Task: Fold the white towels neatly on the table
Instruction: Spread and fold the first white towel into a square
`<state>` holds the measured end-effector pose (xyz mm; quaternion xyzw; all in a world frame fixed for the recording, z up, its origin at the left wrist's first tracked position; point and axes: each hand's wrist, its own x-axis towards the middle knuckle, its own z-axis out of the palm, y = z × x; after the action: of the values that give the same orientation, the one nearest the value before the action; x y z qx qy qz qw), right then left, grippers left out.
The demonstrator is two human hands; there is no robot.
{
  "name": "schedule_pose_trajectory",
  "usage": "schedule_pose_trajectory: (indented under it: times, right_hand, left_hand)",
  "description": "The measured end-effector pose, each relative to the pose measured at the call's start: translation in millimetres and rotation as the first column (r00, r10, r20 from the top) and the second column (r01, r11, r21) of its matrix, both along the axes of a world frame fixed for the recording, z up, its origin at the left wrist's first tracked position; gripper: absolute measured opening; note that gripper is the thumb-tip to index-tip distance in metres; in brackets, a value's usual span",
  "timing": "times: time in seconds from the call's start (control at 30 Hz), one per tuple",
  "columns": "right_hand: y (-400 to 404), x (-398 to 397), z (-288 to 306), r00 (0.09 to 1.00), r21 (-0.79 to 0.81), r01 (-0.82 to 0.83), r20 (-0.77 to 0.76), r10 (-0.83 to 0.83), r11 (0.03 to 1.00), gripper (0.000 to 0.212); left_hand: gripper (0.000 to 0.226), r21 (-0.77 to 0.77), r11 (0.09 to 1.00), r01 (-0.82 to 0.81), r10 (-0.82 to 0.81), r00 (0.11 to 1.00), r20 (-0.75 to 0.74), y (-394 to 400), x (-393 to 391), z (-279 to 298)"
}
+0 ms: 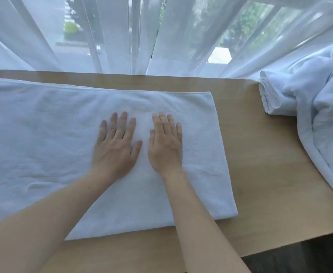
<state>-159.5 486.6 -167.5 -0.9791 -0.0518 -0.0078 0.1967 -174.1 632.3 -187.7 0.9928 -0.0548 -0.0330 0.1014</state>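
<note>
A large white towel (43, 138) lies spread flat across the left and middle of the wooden table (260, 174), its right edge straight and doubled over. My left hand (116, 146) and my right hand (165, 144) press flat on it side by side, palms down, fingers straight and pointing away from me. A rolled white towel (270, 97) sits at the far right, partly under a crumpled heap of white towels (323, 115) that runs off the right edge of view.
Sheer white curtains (122, 36) hang just behind the table's far edge, with a window behind them. The table's near right corner (246, 253) borders dark floor. Bare wood shows between the flat towel and the heap.
</note>
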Motion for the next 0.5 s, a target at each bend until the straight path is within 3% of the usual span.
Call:
schedule_pose_trajectory:
  times: [0.1, 0.17, 0.37, 0.5]
  right_hand:
    - [5.5, 25.2, -12.6, 0.987, -0.093, -0.146, -0.085, 0.139, 0.985, 0.052]
    - [-8.7, 43.3, -20.2, 0.982, -0.128, -0.162, -0.119, 0.147, 0.979, 0.053]
    - [-98.5, 104.3, -22.2, 0.965, -0.236, 0.120, -0.202, -0.170, 0.964, 0.053]
    - [-113.5, 112.2, -14.9, 0.953, -0.265, 0.170, -0.201, -0.226, 0.949, 0.054]
  left_hand:
    - [0.072, 0.036, 0.999, -0.036, 0.037, 0.999, -0.032, 0.6, 1.5, -5.5]
    - [0.069, 0.042, 0.999, -0.030, 0.031, 0.999, -0.024, -0.1, 2.8, -7.2]
    - [0.067, 0.041, 0.999, -0.030, 0.030, 1.000, 0.000, -1.2, 1.3, -8.3]
    - [0.067, 0.072, 0.997, -0.032, 0.032, 0.999, 0.005, -2.5, 3.0, -8.1]
